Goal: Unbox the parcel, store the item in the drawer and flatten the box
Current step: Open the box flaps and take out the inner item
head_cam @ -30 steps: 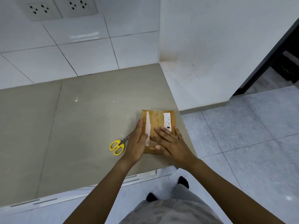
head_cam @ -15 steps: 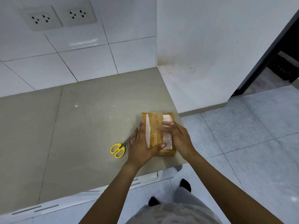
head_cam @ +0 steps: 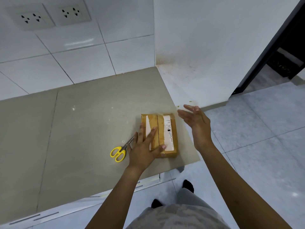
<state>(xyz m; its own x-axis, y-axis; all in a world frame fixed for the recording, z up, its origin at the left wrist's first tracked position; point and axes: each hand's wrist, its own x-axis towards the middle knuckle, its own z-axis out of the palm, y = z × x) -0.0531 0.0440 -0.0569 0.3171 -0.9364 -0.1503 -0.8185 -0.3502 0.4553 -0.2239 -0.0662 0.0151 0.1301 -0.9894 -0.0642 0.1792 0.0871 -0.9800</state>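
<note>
1. A small brown cardboard parcel (head_cam: 162,134), wrapped in clear tape and bearing a white printed shipping label (head_cam: 169,132), is observed lying flat on the grey-beige stone countertop (head_cam: 82,129), near its right front corner.
2. The left hand (head_cam: 145,144) is laid on the near left part of the parcel, fingers straight and spread, the thumb reaching across the near edge; the parcel is pressed down, not gripped.
3. The right hand (head_cam: 196,123) is held in the air just to the right of the parcel, beyond the counter edge, palm turned inward and fingers straight and loosely together. Nothing is held in it, and no contact with the parcel is seen.
4. A pair of yellow-handled scissors (head_cam: 121,150) is noted on the countertop just left of the left hand, blades partly hidden beneath the fingers.
5. A dark line is seen along the middle of the parcel top; whether the tape over it is cut cannot be told. The flaps lie flat and closed.
6. Step in hand, as judged: unboxing, at its opening stage. The item is not visible; the drawer is not identified with certainty, though white fronts are seen under the counter edge.
7. Next move, as judged: the seam is to be opened, either with the scissors or by fingers at the tape, while the parcel is steadied.
</note>
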